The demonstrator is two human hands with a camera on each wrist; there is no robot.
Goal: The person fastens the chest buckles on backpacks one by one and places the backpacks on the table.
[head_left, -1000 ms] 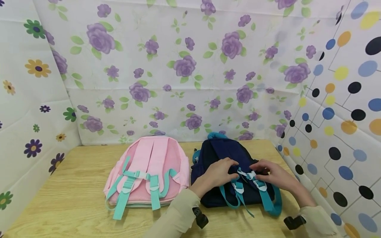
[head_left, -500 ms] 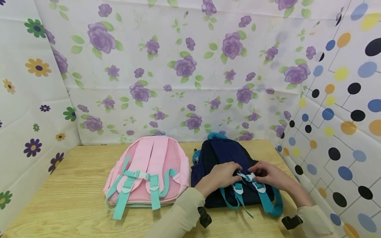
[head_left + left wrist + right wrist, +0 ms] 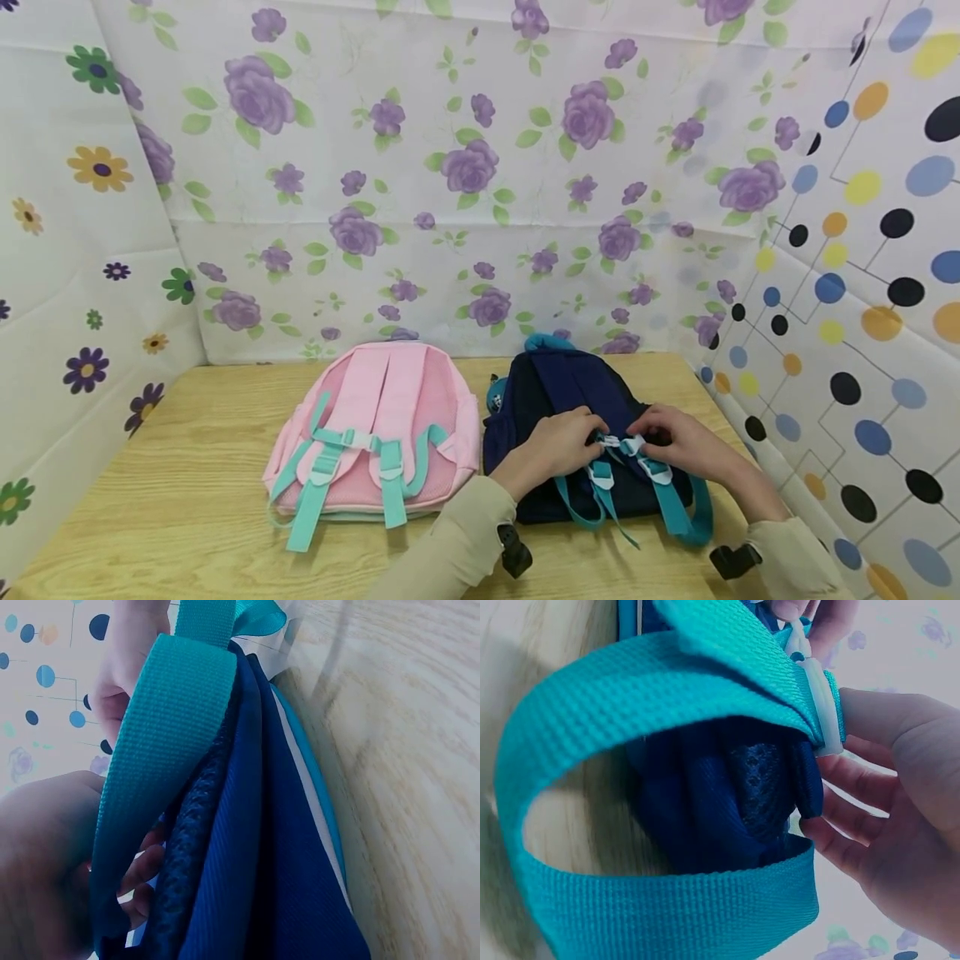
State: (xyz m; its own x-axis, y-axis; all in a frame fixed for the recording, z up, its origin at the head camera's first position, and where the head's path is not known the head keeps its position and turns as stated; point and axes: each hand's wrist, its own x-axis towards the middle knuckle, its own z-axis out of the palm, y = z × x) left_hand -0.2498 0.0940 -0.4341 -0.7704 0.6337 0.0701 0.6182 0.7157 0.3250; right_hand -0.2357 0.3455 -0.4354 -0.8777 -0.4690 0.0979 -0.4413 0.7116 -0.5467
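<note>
A navy backpack point(image 3: 577, 375) with teal straps lies on the table with its shoulder straps up. My left hand point(image 3: 558, 442) pinches one white half of its chest-strap buckle point(image 3: 609, 441). From the other side, my right hand point(image 3: 686, 442) pinches the other buckle half point(image 3: 632, 445). The two halves lie end to end; whether they are joined is too small to tell. Close up in the left wrist view, a teal strap point(image 3: 161, 727) covers part of the left fingers. A white strap buckle point(image 3: 825, 705) sits beside my right thumb in the right wrist view.
Left of the navy backpack lies a pink backpack point(image 3: 360, 392) with mint straps and its chest strap fastened. Both rest on a wooden table point(image 3: 187, 500). Printed cloth walls point(image 3: 420, 275) stand at the back and both sides. A loose teal strap loop point(image 3: 701, 517) hangs at the lower right.
My left hand has shifted slightly right and down, and the buckle halves have come nearer and more into line. The right hand has barely moved. The pink backpack stays put.
</note>
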